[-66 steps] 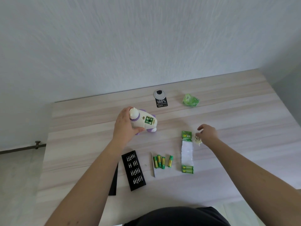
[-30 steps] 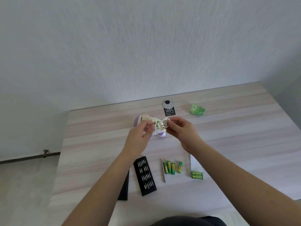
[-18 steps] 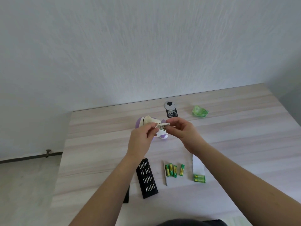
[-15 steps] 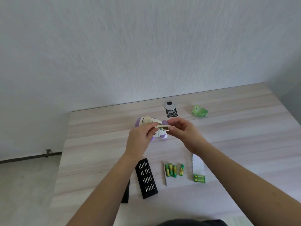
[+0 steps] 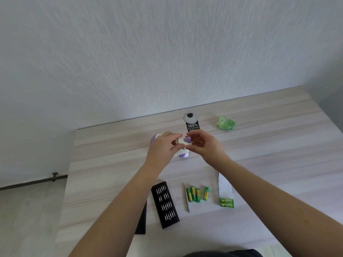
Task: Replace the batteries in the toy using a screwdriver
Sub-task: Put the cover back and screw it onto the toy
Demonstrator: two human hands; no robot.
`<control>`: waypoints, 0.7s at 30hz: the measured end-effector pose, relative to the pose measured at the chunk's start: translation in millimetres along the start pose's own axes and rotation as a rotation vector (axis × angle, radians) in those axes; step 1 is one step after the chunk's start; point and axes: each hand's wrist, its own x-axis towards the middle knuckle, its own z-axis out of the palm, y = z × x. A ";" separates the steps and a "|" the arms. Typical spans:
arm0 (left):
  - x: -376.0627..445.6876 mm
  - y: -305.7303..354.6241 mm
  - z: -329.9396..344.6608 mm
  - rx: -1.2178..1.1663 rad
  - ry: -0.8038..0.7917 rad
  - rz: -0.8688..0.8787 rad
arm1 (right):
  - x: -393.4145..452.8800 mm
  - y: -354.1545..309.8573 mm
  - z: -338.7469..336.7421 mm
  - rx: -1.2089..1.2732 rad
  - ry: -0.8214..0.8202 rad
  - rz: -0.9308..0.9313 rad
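Both hands meet over the white and purple toy (image 5: 182,145), which sits between them on the table (image 5: 278,145). The left hand (image 5: 163,148) has its fingers curled round the toy's left side and top. The right hand (image 5: 203,145) curves in from the other side, thumb and fingertips closing on the toy's upper right; whether a small part is pinched there cannot be told. Toward the person from the hands, below the right wrist, four loose batteries (image 5: 197,194) lie side by side with a thin screwdriver (image 5: 187,198) just to their left. A black bit case (image 5: 165,204) lies under the left forearm, and a battery pack (image 5: 226,202) lies under the right forearm
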 end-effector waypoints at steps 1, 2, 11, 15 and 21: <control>4.0 -1.0 -0.9 0.036 -0.018 0.012 | 2.5 0.9 0.5 -0.011 0.012 -0.004; 7.9 -2.4 -1.4 0.076 -0.034 0.029 | 4.8 1.7 0.7 -0.020 0.022 -0.009; 26.9 -11.7 0.7 0.392 -0.056 0.072 | 18.5 17.4 3.8 -0.237 0.016 -0.066; 29.5 -19.3 3.0 0.412 -0.072 0.114 | 16.8 36.5 1.1 -0.515 -0.012 0.014; 30.3 -27.3 9.0 0.360 -0.162 0.117 | 19.7 56.5 9.8 -0.549 -0.032 0.041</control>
